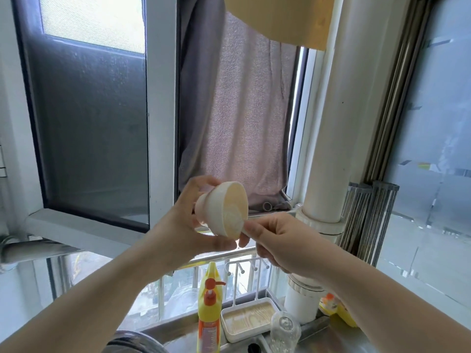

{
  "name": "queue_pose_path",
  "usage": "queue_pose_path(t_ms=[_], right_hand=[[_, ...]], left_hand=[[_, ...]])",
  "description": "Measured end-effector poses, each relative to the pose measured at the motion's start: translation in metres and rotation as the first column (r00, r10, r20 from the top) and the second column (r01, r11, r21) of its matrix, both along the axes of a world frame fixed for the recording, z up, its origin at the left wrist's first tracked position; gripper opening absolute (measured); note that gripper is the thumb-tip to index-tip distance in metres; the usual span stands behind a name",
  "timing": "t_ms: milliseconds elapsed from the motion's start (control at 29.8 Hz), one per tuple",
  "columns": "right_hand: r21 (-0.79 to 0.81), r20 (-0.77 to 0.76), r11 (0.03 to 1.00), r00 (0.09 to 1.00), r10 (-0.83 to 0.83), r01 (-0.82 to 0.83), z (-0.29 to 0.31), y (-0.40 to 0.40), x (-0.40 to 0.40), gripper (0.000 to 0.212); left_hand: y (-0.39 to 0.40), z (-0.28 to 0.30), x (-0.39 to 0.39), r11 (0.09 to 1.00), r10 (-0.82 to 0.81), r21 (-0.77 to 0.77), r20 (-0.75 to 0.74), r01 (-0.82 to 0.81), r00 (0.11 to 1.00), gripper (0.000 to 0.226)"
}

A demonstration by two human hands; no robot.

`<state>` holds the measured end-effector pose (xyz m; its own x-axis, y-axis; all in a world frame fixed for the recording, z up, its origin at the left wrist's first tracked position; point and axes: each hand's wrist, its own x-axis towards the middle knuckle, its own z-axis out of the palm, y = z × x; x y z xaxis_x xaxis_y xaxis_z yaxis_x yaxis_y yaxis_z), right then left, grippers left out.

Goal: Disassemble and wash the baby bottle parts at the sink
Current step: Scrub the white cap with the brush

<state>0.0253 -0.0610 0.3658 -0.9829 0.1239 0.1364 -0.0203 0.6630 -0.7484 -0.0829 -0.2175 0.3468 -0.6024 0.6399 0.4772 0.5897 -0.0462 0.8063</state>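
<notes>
Up in front of the window, well above the counter (339,335), the left hand (193,220) curls round the cream bottle collar (224,210), its open underside tilted toward the camera and right, its axis running up-left to down-right. The right hand (275,240) pinches the edge of the clear nipple (235,216) seated inside. This looks like the disassembly step: pulling the nipple out of the collar. Next likely calls for a steady tug while the left hand braces. The clear bottle (284,329) stands below by the sink.
</notes>
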Motion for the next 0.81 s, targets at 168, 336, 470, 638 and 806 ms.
queue_pose_path(t_ms=[168,336,470,638,806], right_hand=[[0.276,-0.025,0.961,1.000,-0.015,0.022,0.000,0.001,0.004,0.035],[0.836,-0.435,0.389,0.900,0.040,0.387,0.004,0.007,0.006,0.037],[0.774,-0.537,0.421,0.842,0.043,0.472,-0.010,0.005,0.000,0.038],[0.111,0.072,0.994,0.997,-0.019,0.011,-0.009,-0.009,0.002,0.040],[0.514,-0.151,0.850,0.988,-0.044,0.117,-0.005,-0.002,-0.001,0.042]], left_hand=[[-0.006,0.018,0.007,0.969,-0.239,0.046,0.426,0.243,0.872,0.059],[0.002,0.010,0.004,0.983,-0.114,-0.090,0.376,0.159,0.920,0.034],[0.004,0.008,0.004,0.995,-0.095,0.014,0.284,0.095,0.954,0.038],[0.001,-0.004,0.003,0.990,-0.086,0.124,0.158,0.067,0.984,0.057],[-0.003,0.001,0.000,0.979,-0.109,0.186,0.144,0.082,0.984,0.052]])
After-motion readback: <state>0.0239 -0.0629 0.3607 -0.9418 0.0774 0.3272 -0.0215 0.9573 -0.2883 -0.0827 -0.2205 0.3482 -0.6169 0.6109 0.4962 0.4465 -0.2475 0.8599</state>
